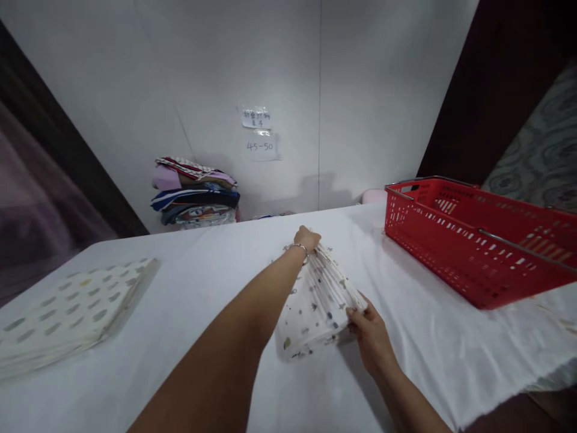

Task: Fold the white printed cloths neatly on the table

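Observation:
A white cloth with small coloured prints (311, 313) lies folded in the middle of the white-covered table (202, 282). My left hand (308, 239), with a bracelet at the wrist, reaches forward and grips the cloth's far end. My right hand (369, 334) pinches the near right edge of the same cloth. Between the two hands the edge is pulled taut into layered folds. Both hands are closed on the fabric.
A red plastic basket (478, 252) stands on the table at the right. A folded white cloth with pale spots (67, 313) lies at the left. A stack of folded clothes (196, 195) sits against the back wall under two paper notes (259, 135).

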Demonstrator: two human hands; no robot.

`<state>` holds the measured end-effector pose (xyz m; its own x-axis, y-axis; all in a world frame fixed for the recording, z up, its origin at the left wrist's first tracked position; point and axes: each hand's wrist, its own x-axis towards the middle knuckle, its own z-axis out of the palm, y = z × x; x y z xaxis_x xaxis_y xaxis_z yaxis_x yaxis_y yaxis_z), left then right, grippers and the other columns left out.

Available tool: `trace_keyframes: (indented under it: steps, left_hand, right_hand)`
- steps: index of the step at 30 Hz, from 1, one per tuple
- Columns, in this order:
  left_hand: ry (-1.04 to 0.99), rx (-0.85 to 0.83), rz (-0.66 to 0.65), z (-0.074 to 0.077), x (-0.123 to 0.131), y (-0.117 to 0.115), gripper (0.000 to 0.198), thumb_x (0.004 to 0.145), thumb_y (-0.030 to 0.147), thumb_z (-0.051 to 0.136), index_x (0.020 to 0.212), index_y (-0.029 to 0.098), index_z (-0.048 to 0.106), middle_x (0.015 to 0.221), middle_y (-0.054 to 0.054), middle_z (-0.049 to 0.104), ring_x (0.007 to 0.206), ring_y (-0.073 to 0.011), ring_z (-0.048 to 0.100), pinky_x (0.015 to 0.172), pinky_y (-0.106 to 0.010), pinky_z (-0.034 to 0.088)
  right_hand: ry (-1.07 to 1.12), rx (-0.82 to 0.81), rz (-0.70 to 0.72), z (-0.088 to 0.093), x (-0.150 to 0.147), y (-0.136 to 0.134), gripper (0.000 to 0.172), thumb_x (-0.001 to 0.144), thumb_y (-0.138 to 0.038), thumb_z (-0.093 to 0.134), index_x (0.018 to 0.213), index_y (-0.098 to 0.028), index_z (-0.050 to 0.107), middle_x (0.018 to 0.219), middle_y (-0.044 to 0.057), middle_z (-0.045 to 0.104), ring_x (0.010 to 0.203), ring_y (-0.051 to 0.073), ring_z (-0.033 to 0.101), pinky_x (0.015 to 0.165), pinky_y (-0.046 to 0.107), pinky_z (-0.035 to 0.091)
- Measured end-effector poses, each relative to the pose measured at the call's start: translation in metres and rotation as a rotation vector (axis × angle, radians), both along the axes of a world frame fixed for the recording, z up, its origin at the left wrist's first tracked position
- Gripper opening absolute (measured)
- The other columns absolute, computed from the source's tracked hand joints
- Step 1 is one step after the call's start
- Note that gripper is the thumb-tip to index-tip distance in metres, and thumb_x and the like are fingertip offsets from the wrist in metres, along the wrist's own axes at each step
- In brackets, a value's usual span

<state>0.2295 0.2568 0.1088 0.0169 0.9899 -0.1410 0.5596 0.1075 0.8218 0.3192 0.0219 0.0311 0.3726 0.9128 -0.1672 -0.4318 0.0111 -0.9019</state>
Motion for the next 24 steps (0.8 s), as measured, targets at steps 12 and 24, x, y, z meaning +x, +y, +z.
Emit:
trace_keyframes:
  steps: [12, 24]
  left_hand:
    - [0.243, -0.028, -0.103, -0.059, 0.058, 0.012, 0.051, 0.065, 0.017, 0.062, 0.113, 0.009, 0.046, 0.115, -0.022, 0.056, 0.107, -0.0312, 0.055, 0.079, -0.032, 0.044]
    - [0.101, -0.048, -0.193, -0.074, 0.068, 0.007, 0.061, 0.07, 0.021, 0.064, 0.125, 0.014, 0.041, 0.117, -0.018, 0.057, 0.1, -0.0245, 0.059, 0.079, -0.03, 0.046]
  right_hand:
    - [-0.345, -0.252, 0.14, -0.023, 0.051, -0.001, 0.081, 0.067, -0.038, 0.065, 0.137, -0.016, 0.031, 0.053, -0.01, 0.048, 0.039, 0.011, 0.048, 0.036, 0.022, 0.037]
    - [-0.683, -0.299, 0.213, -0.035, 0.065, -0.003, 0.061, 0.072, -0.039, 0.056, 0.128, -0.016, 0.049, 0.051, -0.007, 0.05, 0.039, 0.012, 0.046, 0.04, 0.023, 0.035]
